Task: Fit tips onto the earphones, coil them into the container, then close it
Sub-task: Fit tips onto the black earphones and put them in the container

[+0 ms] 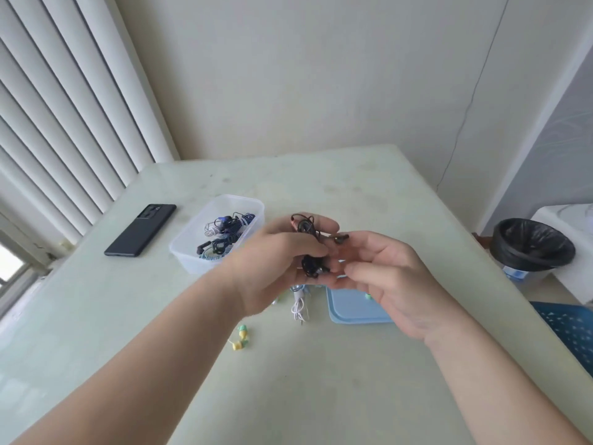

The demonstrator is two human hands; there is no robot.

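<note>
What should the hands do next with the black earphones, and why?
Probably tuck in the loose earbud with the right hand. The left hand grips the black wired earphones bunched up, but one bud sticks out; the clear plastic container stands open nearby.

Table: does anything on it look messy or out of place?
Nothing looks broken or spilled. Yellow-green earphones and a white cable lie loose on the table outside the open container, and the blue lid lies off near them. The left hand grips a tangled black pair.
</note>
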